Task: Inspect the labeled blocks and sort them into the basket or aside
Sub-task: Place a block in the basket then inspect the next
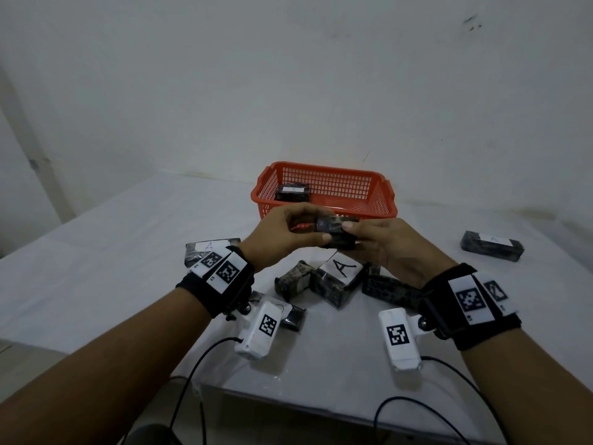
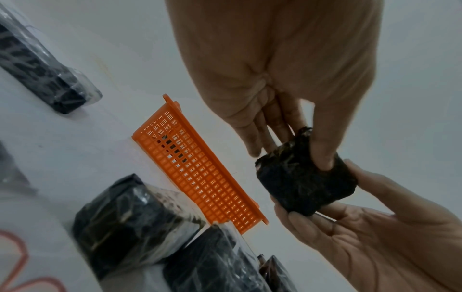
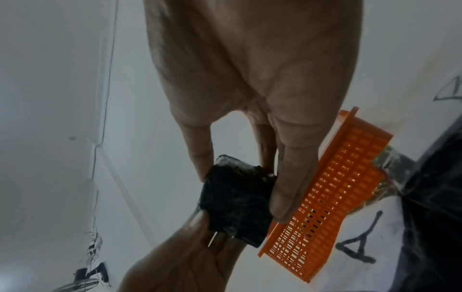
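Both hands share one dark wrapped block (image 1: 335, 234), held in the air just in front of the orange basket (image 1: 378, 200) and above the pile on the counter (image 1: 96, 252). The left hand (image 1: 282, 239) pinches it with thumb and fingertips curled round its left end, and the right hand (image 1: 382, 242) clamps the other end the same way, so the block spans the gap between the two grips with its middle bare. In the wrist views only dark wrapping shows on it; no label is visible on any face turned to the cameras, so the inspection looks unfinished and its sorting undecided. As for progress, one block marked A (image 1: 292, 192) already lies inside the basket at its left end, and one labeled block (image 1: 492, 250) lies well apart on the right of the counter, probably set aside. Several remain under the hands: a block with a large A (image 1: 340, 277), others touching it, and another beside the left wrist (image 1: 208, 248). Most of the sorting is left.
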The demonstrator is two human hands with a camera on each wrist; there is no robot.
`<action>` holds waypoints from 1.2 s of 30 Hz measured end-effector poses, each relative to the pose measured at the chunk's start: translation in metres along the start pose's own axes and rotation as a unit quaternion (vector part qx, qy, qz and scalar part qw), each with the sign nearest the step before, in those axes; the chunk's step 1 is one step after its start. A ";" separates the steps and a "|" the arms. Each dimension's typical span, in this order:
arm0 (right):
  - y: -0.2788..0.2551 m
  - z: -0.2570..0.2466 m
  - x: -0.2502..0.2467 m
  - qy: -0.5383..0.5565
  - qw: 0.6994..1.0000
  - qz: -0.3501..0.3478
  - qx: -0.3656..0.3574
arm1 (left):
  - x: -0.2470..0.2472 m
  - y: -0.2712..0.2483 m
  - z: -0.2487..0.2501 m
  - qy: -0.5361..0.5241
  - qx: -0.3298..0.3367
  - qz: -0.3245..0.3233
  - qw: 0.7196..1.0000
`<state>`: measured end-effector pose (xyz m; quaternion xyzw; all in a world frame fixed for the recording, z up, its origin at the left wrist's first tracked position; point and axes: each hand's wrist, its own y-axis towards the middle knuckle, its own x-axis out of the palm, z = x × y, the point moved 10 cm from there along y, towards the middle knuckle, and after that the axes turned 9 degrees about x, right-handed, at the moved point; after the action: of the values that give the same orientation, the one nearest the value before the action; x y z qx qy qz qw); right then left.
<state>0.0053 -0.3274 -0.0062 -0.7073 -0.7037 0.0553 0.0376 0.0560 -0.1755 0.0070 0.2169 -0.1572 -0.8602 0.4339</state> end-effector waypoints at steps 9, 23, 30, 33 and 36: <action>-0.003 -0.007 0.004 -0.009 0.999 -0.011 -0.032 | -0.001 0.000 -0.001 -0.015 -0.012 0.004 1.000; -0.010 -0.016 -0.005 -0.066 0.994 0.022 -0.079 | 0.002 0.001 0.003 -0.029 -0.023 -0.030 0.999; -0.007 -0.016 -0.004 -0.097 0.992 0.017 -0.081 | 0.004 0.002 0.003 -0.006 -0.016 -0.034 0.999; -0.007 -0.017 -0.005 -0.108 0.990 0.035 -0.085 | 0.005 0.002 0.004 -0.020 -0.024 -0.039 0.999; -0.004 -0.015 -0.002 -0.116 0.990 0.032 -0.067 | 0.003 0.004 0.004 -0.010 -0.032 -0.048 0.998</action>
<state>0.0030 -0.3293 0.0095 -0.7191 -0.6825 0.0912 -0.0935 0.0549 -0.1795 0.0111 0.2017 -0.1229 -0.8869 0.3970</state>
